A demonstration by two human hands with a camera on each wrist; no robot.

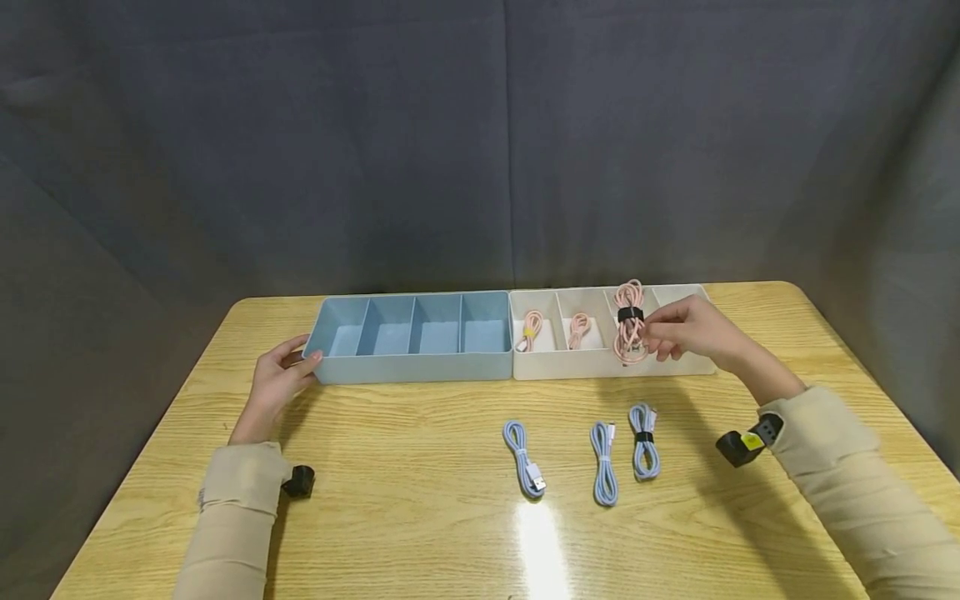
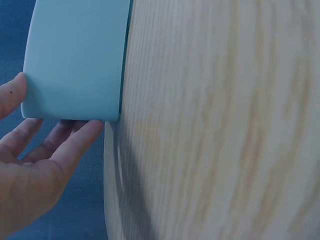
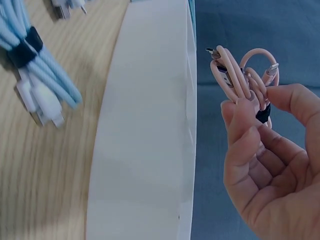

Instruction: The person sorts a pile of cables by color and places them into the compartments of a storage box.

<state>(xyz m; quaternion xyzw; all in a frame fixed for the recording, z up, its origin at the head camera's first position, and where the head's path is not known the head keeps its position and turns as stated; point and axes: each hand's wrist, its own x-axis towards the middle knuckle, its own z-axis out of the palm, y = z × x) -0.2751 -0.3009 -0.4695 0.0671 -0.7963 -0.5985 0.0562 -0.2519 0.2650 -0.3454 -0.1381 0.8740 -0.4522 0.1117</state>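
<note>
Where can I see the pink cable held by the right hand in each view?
Head: pink cable, right of centre, held above the white tray.
Left wrist: not in view.
Right wrist: upper right, pinched by the right hand.
Shared landmark: the white tray, in the head and right wrist views.

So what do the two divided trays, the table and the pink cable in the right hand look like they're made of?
Blue tray and white tray: likely moulded plastic, matte, with smooth thin walls and rounded corners. Table: wood or a wood-look laminate, with visible grain and a glossy spot of glare. Pink cable pinched by the right hand: looks rubbery or finely braided, cannot tell which, bound by a black strap, possibly fabric.
</note>
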